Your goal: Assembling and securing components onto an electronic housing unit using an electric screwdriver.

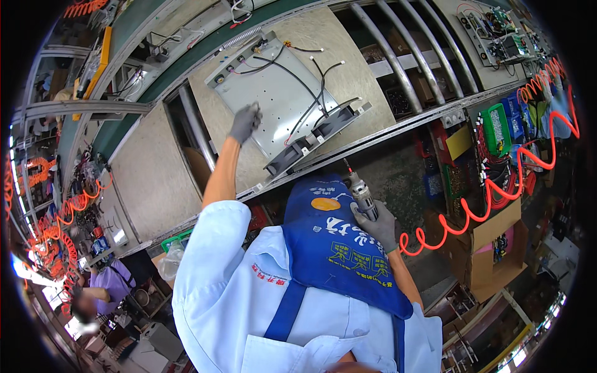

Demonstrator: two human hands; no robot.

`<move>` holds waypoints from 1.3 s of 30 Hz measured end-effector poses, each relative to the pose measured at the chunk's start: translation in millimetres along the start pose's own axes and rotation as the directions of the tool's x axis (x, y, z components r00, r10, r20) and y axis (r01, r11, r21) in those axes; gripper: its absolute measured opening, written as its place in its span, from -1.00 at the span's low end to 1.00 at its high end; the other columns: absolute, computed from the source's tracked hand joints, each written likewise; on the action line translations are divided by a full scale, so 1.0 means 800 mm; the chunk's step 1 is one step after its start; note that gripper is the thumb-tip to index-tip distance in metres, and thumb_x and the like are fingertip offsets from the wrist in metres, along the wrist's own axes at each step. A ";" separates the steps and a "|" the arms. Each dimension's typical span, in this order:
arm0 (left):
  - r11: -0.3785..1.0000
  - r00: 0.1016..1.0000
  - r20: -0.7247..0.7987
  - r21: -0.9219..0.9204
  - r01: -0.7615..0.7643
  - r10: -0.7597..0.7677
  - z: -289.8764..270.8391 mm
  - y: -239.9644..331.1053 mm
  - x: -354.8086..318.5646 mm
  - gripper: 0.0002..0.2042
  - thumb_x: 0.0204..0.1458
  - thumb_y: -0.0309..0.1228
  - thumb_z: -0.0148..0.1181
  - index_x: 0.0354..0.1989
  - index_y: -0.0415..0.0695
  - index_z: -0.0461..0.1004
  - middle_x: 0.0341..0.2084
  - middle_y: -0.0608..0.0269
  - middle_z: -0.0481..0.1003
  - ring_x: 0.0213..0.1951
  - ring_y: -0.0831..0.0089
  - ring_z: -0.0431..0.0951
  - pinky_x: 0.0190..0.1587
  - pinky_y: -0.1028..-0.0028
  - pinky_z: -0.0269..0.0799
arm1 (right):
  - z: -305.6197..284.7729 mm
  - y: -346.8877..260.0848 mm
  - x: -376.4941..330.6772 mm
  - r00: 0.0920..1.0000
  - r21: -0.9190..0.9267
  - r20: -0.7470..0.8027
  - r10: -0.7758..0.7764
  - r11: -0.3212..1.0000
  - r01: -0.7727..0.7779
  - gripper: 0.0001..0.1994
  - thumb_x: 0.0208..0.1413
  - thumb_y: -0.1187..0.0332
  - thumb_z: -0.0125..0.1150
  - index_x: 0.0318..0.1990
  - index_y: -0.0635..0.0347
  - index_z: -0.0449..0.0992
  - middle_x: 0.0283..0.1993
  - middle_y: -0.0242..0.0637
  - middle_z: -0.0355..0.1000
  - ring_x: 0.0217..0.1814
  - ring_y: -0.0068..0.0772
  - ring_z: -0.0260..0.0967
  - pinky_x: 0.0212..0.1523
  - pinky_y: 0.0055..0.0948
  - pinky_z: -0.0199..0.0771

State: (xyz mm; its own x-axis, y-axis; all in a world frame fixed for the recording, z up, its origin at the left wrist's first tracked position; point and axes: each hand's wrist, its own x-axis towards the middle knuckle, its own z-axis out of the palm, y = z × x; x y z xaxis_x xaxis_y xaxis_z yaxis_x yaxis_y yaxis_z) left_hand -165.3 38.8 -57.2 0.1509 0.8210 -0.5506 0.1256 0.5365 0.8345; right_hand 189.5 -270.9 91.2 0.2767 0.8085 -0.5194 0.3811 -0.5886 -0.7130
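1. Right now, the gloved right hand (380,227) is wrapped around a handheld power screwdriver (360,191), its bit pointing away from the body and apart from the metalwork.
2. Just beyond, the gloved left hand (247,122) is over the left side of a grey sheet-metal chassis plate (273,102), fingers curled; whether they pinch anything small, or touch the metal, I can't tell from where I stand.
3. That plate lies on a pale board (357,74) beside the bare conveyor rollers (385,57), with two black cooling fans (286,159) along its near edge and black cables (300,74) draped across it.
4. To my eye, this is a fastening step, the screwdriver ready but not engaged. The next move seems to call for lining the bit up squarely with a hole, cables kept clear.
5. Farther out, an orange coiled hose (553,155) loops past a green parts bin (505,118) and an open cardboard carton (497,225).
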 end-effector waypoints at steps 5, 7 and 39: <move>0.813 0.926 -0.295 -0.582 0.021 -0.235 0.040 -0.112 -0.118 -0.72 0.29 -0.11 -0.11 -0.40 0.02 0.34 -0.66 0.40 0.30 -0.70 0.54 0.26 -0.72 0.50 0.14 | -0.007 0.027 -0.001 0.988 0.000 0.034 -0.149 0.989 0.149 -0.62 -0.07 0.07 0.42 -0.33 0.21 0.53 -0.50 -0.25 0.48 -0.46 -0.47 0.44 -0.36 -0.39 0.43; 0.805 0.860 -0.452 -0.587 -0.085 -0.238 0.068 -0.122 -0.136 -0.67 0.28 -0.07 -0.09 -0.44 0.00 0.36 -0.62 0.33 0.36 -0.66 0.45 0.34 -0.65 0.40 0.27 | -0.009 0.032 -0.004 0.984 0.005 0.062 -0.168 0.986 0.168 -0.62 -0.07 0.07 0.42 -0.31 0.22 0.54 -0.48 -0.24 0.49 -0.45 -0.46 0.44 -0.35 -0.38 0.43; 0.877 0.990 0.137 -0.474 0.073 -0.008 0.250 -0.060 -0.274 -0.76 0.23 -0.21 0.10 -0.13 -0.12 0.46 -0.58 0.47 0.31 -0.63 0.71 0.22 -0.65 0.71 0.04 | -0.017 0.041 -0.021 0.933 -0.066 0.334 -0.137 0.984 0.168 -0.47 -0.14 -0.01 0.40 -0.13 0.24 0.53 -0.33 -0.13 0.53 -0.30 -0.32 0.50 -0.22 -0.30 0.46</move>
State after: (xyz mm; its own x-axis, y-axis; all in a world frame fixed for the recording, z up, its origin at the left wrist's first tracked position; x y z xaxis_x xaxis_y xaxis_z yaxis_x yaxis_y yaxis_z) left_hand -8.7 -206.0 19.1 0.2831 0.7820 -0.5553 -0.3439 0.6233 0.7024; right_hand 209.2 -303.8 82.8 -0.0884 0.8344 -0.5440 0.4797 -0.4429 -0.7574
